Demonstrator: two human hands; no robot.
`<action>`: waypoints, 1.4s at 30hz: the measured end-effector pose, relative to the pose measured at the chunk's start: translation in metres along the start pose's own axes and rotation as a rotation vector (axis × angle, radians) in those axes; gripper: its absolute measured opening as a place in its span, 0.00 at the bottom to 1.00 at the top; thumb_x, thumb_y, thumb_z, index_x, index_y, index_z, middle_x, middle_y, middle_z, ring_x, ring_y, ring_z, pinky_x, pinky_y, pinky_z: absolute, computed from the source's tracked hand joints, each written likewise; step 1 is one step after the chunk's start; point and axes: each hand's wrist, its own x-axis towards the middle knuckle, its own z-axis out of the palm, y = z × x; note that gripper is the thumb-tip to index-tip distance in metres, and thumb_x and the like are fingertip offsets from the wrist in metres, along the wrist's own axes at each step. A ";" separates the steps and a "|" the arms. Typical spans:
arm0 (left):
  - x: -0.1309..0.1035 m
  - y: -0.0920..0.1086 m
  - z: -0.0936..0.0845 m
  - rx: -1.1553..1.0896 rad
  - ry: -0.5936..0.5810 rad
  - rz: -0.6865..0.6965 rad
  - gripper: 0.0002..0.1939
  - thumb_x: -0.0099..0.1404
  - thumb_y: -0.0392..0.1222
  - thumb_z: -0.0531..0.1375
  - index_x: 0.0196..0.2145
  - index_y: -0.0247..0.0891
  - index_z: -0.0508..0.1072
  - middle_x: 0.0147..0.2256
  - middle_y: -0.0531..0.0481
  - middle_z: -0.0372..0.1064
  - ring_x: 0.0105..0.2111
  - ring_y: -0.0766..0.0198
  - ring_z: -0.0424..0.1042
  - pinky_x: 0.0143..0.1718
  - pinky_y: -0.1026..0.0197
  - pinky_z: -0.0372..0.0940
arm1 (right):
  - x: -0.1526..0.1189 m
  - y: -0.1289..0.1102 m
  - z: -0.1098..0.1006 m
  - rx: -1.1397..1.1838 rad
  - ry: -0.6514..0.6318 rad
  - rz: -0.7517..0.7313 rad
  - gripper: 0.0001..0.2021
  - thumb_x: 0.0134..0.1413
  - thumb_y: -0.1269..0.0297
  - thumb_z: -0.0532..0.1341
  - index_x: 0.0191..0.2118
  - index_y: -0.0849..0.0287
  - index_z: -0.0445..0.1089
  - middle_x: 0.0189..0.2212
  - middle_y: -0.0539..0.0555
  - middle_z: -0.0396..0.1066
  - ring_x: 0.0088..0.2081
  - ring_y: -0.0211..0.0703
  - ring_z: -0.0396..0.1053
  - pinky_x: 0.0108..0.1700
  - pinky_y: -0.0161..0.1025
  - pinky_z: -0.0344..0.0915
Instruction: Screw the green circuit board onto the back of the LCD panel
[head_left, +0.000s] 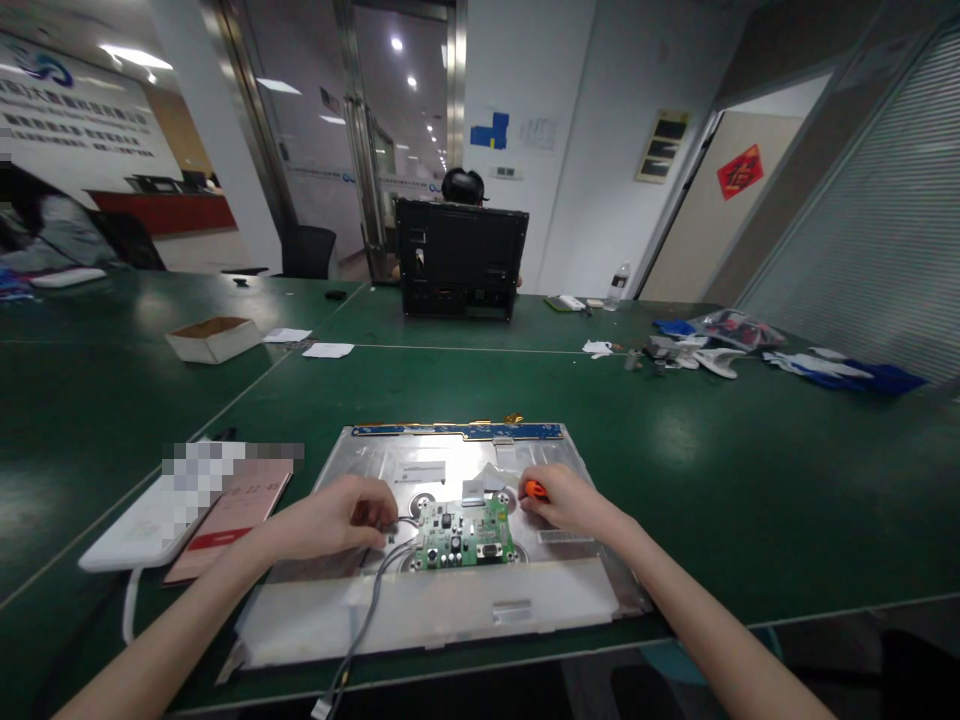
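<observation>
A flat display panel [352,610] lies back side up on the green table in front of me, with a blue circuit strip [450,432] along its far edge. On its middle sits a green circuit board [469,532]. Grey and black cables [379,590] run from the board's left side over the panel's near edge. My left hand [356,515] rests at the board's left, fingers curved and thumb apart, close to the cable ends. Right of the board, my right hand [559,500] is closed round an orange-handled screwdriver [535,489]; its shaft is hidden.
To the left lie a white power bank [150,530] with a cable and a pink phone [232,510]. Beyond are an open box [214,340] and papers [328,350]. Across the table a person sits behind a black monitor casing [461,255]. Bags and small parts [675,350] lie at right.
</observation>
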 end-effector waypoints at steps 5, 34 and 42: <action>0.002 0.005 0.004 0.057 0.044 0.039 0.10 0.58 0.47 0.60 0.32 0.38 0.74 0.31 0.51 0.69 0.30 0.64 0.66 0.30 0.64 0.59 | 0.000 0.006 0.005 -0.025 0.032 0.044 0.07 0.53 0.67 0.57 0.32 0.61 0.72 0.30 0.56 0.73 0.34 0.44 0.68 0.38 0.37 0.58; 0.077 -0.009 0.010 0.128 0.253 0.180 0.06 0.60 0.41 0.57 0.31 0.37 0.73 0.29 0.51 0.69 0.29 0.64 0.66 0.30 0.65 0.57 | 0.089 -0.052 -0.002 -0.120 0.017 -0.204 0.05 0.50 0.68 0.58 0.30 0.61 0.72 0.28 0.54 0.72 0.30 0.39 0.66 0.29 0.33 0.51; 0.069 -0.025 0.001 0.096 0.284 0.139 0.09 0.61 0.45 0.57 0.33 0.37 0.72 0.30 0.51 0.70 0.30 0.63 0.66 0.31 0.64 0.57 | 0.128 -0.067 0.025 -0.137 -0.061 -0.338 0.06 0.48 0.66 0.62 0.33 0.60 0.73 0.29 0.54 0.74 0.30 0.41 0.67 0.29 0.34 0.51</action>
